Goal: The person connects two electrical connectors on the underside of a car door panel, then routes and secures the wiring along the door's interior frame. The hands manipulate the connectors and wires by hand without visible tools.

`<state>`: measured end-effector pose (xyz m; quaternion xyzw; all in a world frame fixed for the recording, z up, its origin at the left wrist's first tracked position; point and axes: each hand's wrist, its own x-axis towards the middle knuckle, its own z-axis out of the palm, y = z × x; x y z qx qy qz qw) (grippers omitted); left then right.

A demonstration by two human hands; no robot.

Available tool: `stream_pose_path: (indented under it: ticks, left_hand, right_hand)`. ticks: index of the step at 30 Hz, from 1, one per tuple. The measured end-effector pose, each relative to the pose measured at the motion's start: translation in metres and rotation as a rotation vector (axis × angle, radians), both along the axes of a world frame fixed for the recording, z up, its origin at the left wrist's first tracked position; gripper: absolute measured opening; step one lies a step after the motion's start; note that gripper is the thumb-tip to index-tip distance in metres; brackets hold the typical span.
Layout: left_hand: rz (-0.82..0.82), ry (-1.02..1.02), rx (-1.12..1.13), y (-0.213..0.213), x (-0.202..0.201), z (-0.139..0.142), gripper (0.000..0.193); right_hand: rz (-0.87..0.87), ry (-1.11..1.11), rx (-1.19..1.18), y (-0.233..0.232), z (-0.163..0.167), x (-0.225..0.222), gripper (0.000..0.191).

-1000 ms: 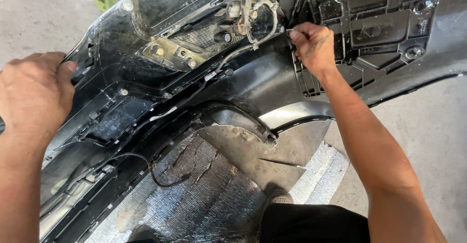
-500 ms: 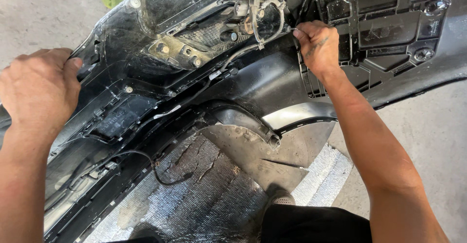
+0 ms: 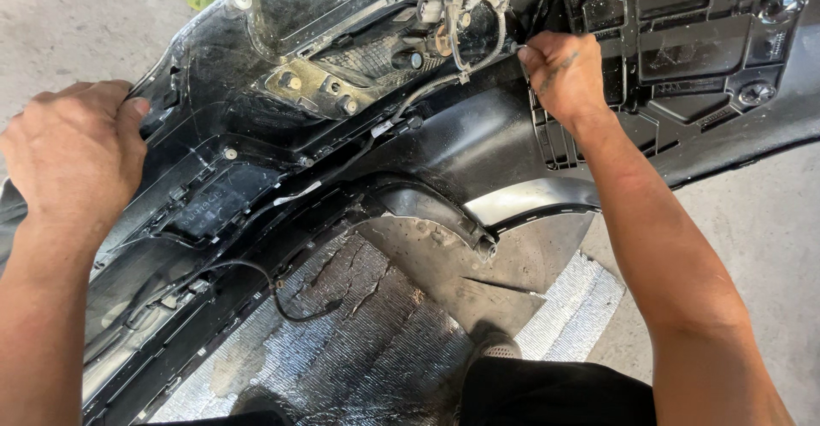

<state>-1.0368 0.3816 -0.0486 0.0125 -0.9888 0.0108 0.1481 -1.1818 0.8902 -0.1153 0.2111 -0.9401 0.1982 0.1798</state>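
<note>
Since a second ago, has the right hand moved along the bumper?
No. The right hand stays at the same spot on the black bumper, beside the wire loop and the ribbed grille panel; only the camera shifted.

Glossy black plastic bumper (image 3: 478,144), crinkled, perhaps foil-faced mat (image 3: 359,341), rough concrete floor (image 3: 77,25)

Bare forearms, black trousers (image 3: 555,396) (grey shoe (image 3: 494,347))
</note>
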Motion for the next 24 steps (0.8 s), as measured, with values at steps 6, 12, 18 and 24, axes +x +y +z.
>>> stream_pose_path:
  ticks: [6, 12, 18, 24]
  left_hand:
    - [0.017, -0.002, 0.032, 0.003, 0.0, 0.002, 0.017]
    - [-0.023, 0.015, -0.004, -0.002, -0.001, -0.005, 0.019]
    - [-0.029, 0.002, 0.042, -0.006, -0.003, -0.009, 0.019]
    - [-0.076, 0.007, 0.032, -0.014, -0.005, -0.016, 0.022]
  right_hand:
    - [-0.163, -0.368, -0.378, -0.01, -0.003, -0.008, 0.014]
    - [-0.308, -0.654, -1.158, -0.023, -0.018, -0.017, 0.021]
    - [-0.223, -0.417, -0.825, -0.007, -0.007, 0.001, 0.025]
    - [-0.09, -0.281, -0.466, 0.005, -0.001, 0.014, 0.013]
